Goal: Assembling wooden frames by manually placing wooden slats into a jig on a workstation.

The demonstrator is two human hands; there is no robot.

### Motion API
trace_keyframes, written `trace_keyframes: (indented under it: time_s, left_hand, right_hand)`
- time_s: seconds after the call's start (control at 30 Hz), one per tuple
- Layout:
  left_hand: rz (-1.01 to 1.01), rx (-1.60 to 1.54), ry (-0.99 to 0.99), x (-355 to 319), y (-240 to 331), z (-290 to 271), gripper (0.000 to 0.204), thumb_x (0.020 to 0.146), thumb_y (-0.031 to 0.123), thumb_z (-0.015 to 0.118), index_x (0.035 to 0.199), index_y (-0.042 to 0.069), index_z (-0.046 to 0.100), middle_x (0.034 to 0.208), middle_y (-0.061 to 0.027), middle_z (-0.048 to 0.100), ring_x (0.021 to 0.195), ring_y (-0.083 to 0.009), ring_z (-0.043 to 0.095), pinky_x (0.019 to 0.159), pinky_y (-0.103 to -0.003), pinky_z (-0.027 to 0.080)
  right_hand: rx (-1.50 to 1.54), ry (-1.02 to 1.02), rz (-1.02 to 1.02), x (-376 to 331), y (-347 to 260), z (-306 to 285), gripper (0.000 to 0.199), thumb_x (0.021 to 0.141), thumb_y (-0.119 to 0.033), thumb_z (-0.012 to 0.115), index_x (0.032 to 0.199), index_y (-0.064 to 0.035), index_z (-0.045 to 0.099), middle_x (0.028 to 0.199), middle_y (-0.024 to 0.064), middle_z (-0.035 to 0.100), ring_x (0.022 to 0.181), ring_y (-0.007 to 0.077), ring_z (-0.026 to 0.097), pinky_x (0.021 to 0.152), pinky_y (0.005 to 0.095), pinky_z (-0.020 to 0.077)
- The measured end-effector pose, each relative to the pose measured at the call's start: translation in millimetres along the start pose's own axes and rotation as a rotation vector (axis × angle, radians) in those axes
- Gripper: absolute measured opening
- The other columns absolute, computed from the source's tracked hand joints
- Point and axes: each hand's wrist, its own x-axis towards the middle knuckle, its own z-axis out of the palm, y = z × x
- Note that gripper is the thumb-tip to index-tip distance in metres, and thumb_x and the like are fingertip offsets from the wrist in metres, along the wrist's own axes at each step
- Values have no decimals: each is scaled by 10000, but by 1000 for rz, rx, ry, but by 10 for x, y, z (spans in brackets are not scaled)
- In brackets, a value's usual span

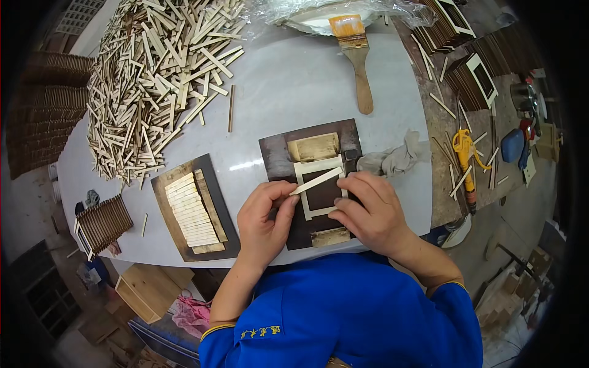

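A slim pale wooden strip (pixel 319 180) slants over a small pale wooden frame (pixel 308 213). My left hand (pixel 267 211) pinches the strip's left end between thumb and fingers. At the frame's right side, my right hand (pixel 372 208) has its fingers bent and apart. Its index fingertip is close to the strip's other end; whether they touch, I cannot tell. The frame lies on a dark board (pixel 276 153), between a wooden block (pixel 314 147) above and another wooden block (pixel 331 237) below. A small dark block (pixel 350 155) sits by the frame's upper right corner.
Left of my left hand, a second board (pixel 230 236) carries a row of pale strips (pixel 191 211). A big heap of loose strips (pixel 159 67) covers the far left. Beyond lies a wide brush (pixel 361 73); a grey cloth (pixel 399 158) and yellow glue gun (pixel 464 150) are right.
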Motion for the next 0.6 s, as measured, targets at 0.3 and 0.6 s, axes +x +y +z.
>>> trace_keyframes:
  time_s: [0.3, 0.6]
  left_hand:
    - [118, -131, 101, -157, -96, 118, 206, 916, -69, 727, 1116, -20, 724, 1110, -150, 741, 921, -255, 725, 812, -293, 565]
    - [165, -220, 113, -231, -148, 169, 202, 916, -84, 718, 1112, -36, 712, 1131, -183, 738, 1033, -313, 757, 856, -323, 584]
  right_hand:
    - [-24, 37, -94, -12, 22, 41, 155, 893, -156, 767, 937, -35, 680, 1237, 118, 654, 1149, 284, 631, 941, 390, 522]
    - [-24, 49, -99, -9, 14, 55, 171, 840, -140, 818, 906, -40, 697, 1194, 111, 687, 1119, 287, 651, 929, 405, 533]
